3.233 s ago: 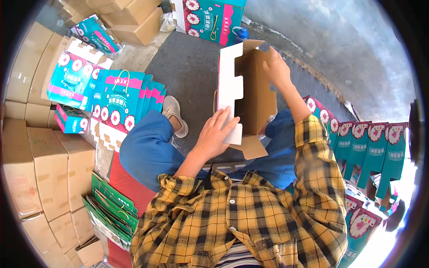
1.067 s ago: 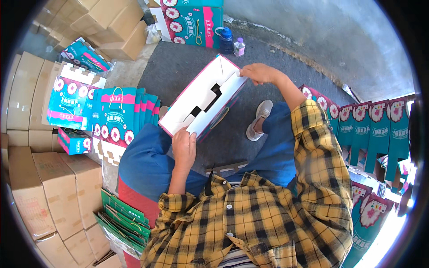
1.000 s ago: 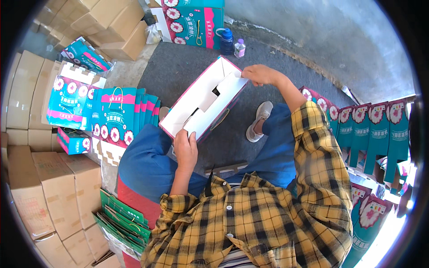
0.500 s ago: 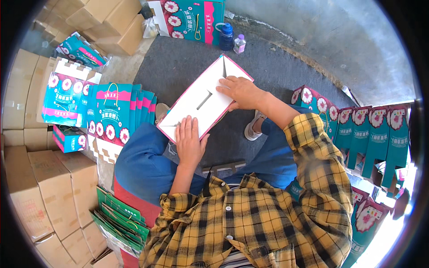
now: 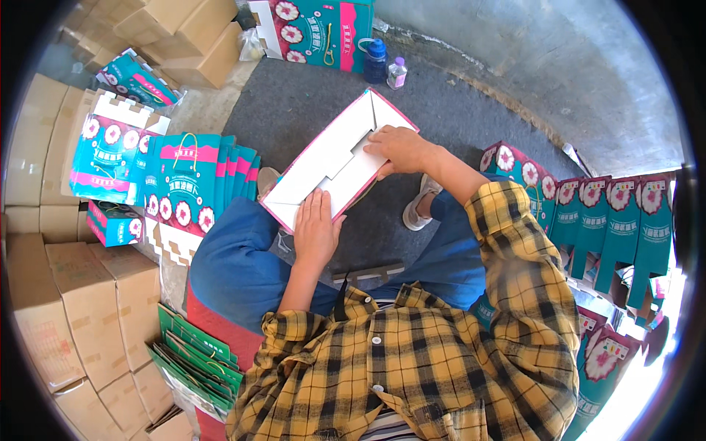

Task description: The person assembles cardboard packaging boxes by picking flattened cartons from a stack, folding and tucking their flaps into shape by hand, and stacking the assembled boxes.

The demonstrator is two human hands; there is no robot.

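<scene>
A cardboard carton (image 5: 323, 163) with white inner flaps and pink edges lies slantwise across my lap, its flapped end facing up. Stepped flap edges meet along its middle with dark gaps between them. My left hand (image 5: 315, 229) rests on the near left corner, fingers flat on the white flap and thumb by the edge. At the far right side, my right hand (image 5: 402, 150) grips the carton, its bent fingers at the flap's slot and its thumb at the rim. The carton's underside is hidden.
Folded teal-and-pink cartons (image 5: 184, 184) stand at left beside brown boxes (image 5: 95, 309). Green flat bags (image 5: 198, 349) lean near my left hip. More printed cartons (image 5: 618, 220) line the right. A blue bottle (image 5: 375, 60) and a small clear bottle (image 5: 396, 73) stand ahead.
The short slot between the white flaps has become a longer stepped seam with wider gaps. My left hand has slid slightly right along the edge, and my right fingers have shifted at the slot.
</scene>
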